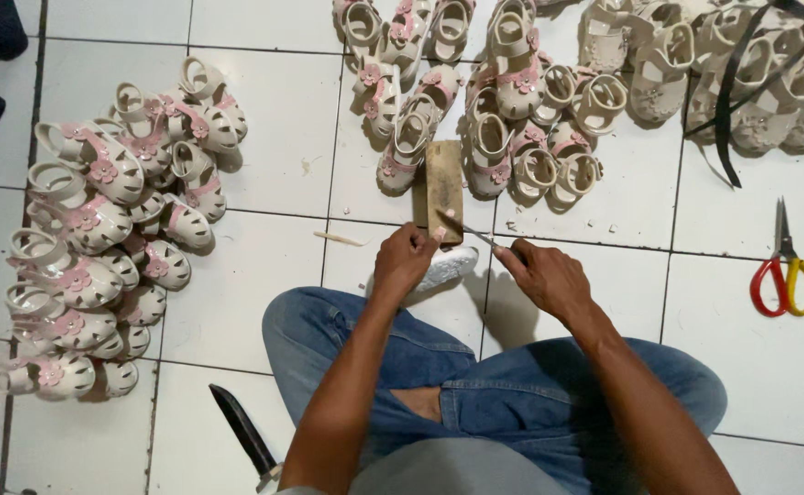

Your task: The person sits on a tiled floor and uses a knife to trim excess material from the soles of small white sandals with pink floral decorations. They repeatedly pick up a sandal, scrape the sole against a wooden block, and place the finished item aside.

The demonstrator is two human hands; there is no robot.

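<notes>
Left hand (404,261) grips one white sandal (448,266) against a wooden block (444,179); right hand (544,275) holds a small blade (468,229), trimming it. Sorted pile (99,238) sits left on the floor; untrimmed heap (484,101) remains ahead.

A single head camera looks steeply down from close above the lap onto the tiled floor (255,275), facing away from the seated person.

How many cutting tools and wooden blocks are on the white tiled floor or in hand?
Red-and-yellow-handled scissors: 1
Dark-bladed knife on the floor: 1
Thin metal blade in the right hand: 1
Rectangular wooden block: 1
Total: 4
</notes>
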